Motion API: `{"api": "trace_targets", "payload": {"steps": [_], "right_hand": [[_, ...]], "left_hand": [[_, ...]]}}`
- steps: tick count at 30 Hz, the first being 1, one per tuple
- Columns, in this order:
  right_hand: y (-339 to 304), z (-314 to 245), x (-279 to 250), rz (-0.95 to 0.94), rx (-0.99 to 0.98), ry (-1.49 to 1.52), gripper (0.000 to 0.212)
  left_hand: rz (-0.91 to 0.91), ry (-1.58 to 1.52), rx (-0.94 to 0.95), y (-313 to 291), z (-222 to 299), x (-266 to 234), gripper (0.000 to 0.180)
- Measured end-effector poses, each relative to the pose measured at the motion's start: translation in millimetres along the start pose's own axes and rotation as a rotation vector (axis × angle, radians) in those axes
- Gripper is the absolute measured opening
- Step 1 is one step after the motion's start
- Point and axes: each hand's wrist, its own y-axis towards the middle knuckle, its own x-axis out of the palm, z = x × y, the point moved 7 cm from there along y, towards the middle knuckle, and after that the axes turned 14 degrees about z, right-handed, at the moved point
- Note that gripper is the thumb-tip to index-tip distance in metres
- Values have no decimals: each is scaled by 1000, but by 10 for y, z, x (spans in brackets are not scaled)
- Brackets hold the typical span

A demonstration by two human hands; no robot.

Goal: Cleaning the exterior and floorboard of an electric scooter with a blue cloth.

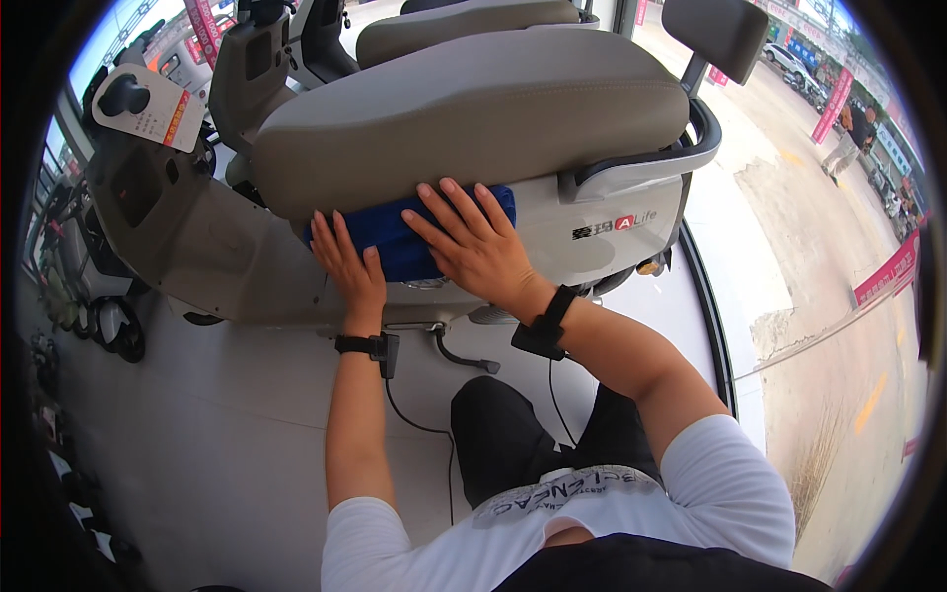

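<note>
A blue cloth (pixel 395 242) lies pressed against the pale grey side panel (pixel 552 242) of a scooter (pixel 197 247), just under the edge of its long grey seat (pixel 473 109). Both hands lie flat on it. The left hand (pixel 350 266) covers the cloth's left end, fingers spread and pointing up toward the seat; it grasps nothing, only presses with an open palm. The right hand (pixel 473 247) rests across the middle and right part, fingers fanned out and likewise uncurled, so much of the cloth is hidden and only its top strip, its right end and a patch between the hands show. Whether the cloth is folded or bunched cannot be told. Each wrist wears a black band (pixel 360 345) with a small box, and thin cables run down from them toward the person's lap (their far ends are lost behind the dark trousers and white shirt). Below the panel a black kickstand (pixel 464 357) sticks out over the light floor (pixel 197 434). Behind the seat stands a padded backrest (pixel 715 35), its top cut off by the frame's edge. The scooter's front, at the left, bends into the dark rim, where a hanging tag (pixel 148 104) and a row of other scooters (pixel 79 286) are hard to make out. Outside to the right, a far-off person (pixel 850 138) stands on the pavement, tiny and blurred.
</note>
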Motion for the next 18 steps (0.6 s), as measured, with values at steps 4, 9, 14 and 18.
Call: {"api": "trace_targets", "payload": {"steps": [4, 9, 14, 18], "right_hand": [[-320, -19, 52, -9, -142, -82, 62], [-1104, -9, 203, -104, -307, -97, 64], [-1450, 13, 343, -223, -480, -128, 68], [-1097, -27, 348, -161, -511, -199, 70]], "left_hand": [[19, 33, -21, -431, 13, 44, 62], [-34, -72, -172, -1313, 173, 261, 67], [-211, -89, -417, -1736, 125, 370, 74], [-44, -95, -281, -1305, 22, 312, 74]]}}
